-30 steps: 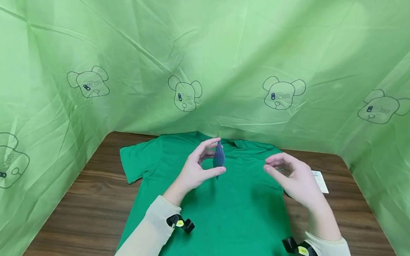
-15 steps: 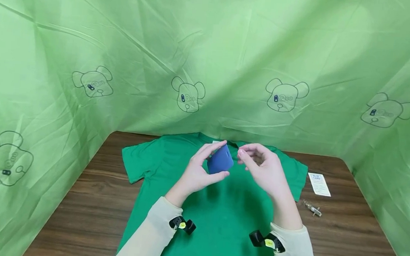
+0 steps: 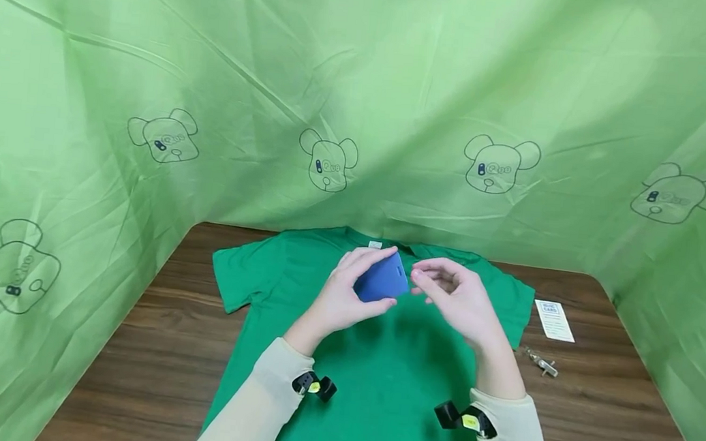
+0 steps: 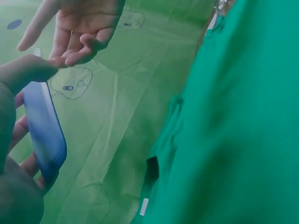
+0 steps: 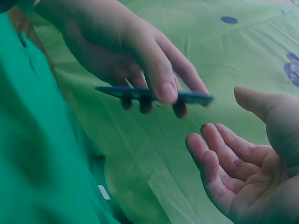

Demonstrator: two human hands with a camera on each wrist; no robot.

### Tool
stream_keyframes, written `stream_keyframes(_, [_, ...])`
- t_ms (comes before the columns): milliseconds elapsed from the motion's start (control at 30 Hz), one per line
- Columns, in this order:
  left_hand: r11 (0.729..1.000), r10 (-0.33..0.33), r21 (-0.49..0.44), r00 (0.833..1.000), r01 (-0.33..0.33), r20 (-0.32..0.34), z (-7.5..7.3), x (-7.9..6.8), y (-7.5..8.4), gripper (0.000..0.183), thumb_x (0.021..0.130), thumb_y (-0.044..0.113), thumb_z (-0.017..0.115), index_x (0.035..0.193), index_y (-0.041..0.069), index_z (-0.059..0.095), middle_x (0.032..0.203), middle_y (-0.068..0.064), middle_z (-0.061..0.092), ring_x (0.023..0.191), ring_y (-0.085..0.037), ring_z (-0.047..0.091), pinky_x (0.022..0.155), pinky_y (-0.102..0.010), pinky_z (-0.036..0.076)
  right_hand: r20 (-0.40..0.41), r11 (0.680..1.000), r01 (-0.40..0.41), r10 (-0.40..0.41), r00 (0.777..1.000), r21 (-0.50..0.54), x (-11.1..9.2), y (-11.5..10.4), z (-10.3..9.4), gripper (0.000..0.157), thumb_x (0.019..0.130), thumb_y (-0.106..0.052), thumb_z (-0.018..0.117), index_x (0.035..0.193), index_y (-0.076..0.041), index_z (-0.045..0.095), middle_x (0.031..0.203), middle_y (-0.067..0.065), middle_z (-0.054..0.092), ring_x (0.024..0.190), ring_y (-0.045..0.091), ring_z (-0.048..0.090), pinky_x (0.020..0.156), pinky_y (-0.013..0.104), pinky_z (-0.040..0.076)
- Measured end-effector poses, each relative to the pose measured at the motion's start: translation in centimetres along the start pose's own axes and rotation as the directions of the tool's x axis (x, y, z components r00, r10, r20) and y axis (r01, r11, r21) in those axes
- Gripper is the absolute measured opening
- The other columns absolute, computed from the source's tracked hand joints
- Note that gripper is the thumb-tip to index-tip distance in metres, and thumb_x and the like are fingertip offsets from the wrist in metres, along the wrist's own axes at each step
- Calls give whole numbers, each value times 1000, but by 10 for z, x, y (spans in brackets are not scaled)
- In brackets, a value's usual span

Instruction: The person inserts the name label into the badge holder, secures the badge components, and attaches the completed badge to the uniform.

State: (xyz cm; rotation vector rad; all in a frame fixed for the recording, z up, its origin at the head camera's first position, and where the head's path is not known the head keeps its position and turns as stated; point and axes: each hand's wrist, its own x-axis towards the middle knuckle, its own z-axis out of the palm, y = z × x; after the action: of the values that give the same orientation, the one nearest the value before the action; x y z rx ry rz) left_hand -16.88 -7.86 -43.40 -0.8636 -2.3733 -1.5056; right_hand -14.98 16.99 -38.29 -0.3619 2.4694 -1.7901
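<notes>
My left hand (image 3: 343, 295) holds a blue card holder (image 3: 383, 278) by its edges, thumb below and fingers above. The holder is flat with rounded corners and a small slot near its right edge. Seen from the right wrist, the card holder (image 5: 135, 93) appears nearly edge-on under the left thumb. My right hand (image 3: 455, 299) hovers just right of it with loosely curled fingers, apart from the holder. The palm of the right hand (image 5: 252, 172) shows nothing in it. Both hands are above a green T-shirt (image 3: 378, 386) spread out on the table.
A white printed card (image 3: 554, 321) lies on the wooden table (image 3: 160, 344) to the right of the shirt. Just below it is a small metal clip (image 3: 543, 363) with a clear strap. Green cloth (image 3: 397, 114) with bear drawings hangs around the back and sides.
My right hand has moved left, close to the card holder, uncovering the white card and the clip. In the left hand the holder has turned from edge-on to show its blue face.
</notes>
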Motion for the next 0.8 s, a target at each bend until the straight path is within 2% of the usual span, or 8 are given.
stream_keyframes(133, [995,62,72,997,-65,45,0,1,4,82,91,26,90,163,37,52,153,5,54,134,-22,48,94,-45,55,29,1000,-5,5,1000,16,1,-3,11,33,101,-26,83,127,-6,75,111,11,77,96,27,74,81,34,63])
stream_keyframes(233, [989,95,107,993,-102,67,1,2,5,81,92,26,89,164,34,52,153,3,54,130,-22,48,96,-44,55,23,1000,-26,26,999,11,2,-2,15,32,97,-23,87,123,-6,77,107,11,77,94,29,73,80,33,62])
stream_keyframes(367, [991,78,101,996,-82,48,1,2,5,78,94,27,87,164,30,52,151,-1,56,132,-24,50,97,-45,55,-16,999,-32,32,999,-4,3,0,15,30,98,-20,86,121,-2,77,103,12,78,85,29,73,74,34,62])
stream_keyframes(467, [999,18,28,1000,-18,5,-2,2,2,71,99,26,83,163,29,53,146,-2,59,130,-24,56,98,-46,56,-59,999,-45,46,997,7,3,1,14,28,99,-16,85,120,1,76,103,15,79,80,28,74,72,34,63])
stream_keyframes(567, [996,-38,-83,999,35,-35,-7,2,-1,60,103,21,77,159,25,57,141,-5,65,120,-23,64,95,-44,57,-99,997,-70,73,992,31,4,2,11,27,99,-14,84,120,2,76,104,16,79,80,26,75,74,32,63])
stream_keyframes(667, [977,-76,-202,996,65,-46,-13,2,-2,46,106,14,73,150,18,65,137,-8,70,110,-25,68,89,-38,58,-120,995,-83,88,989,46,4,2,9,28,99,-14,85,120,2,76,104,16,79,81,24,76,76,32,64])
stream_keyframes(800, [936,-130,-334,991,112,-31,-17,3,-2,33,107,7,70,140,10,71,128,-14,73,103,-26,69,82,-32,61,-137,995,-83,90,986,55,4,2,7,28,99,-14,85,120,3,76,104,16,80,80,23,77,77,32,65])
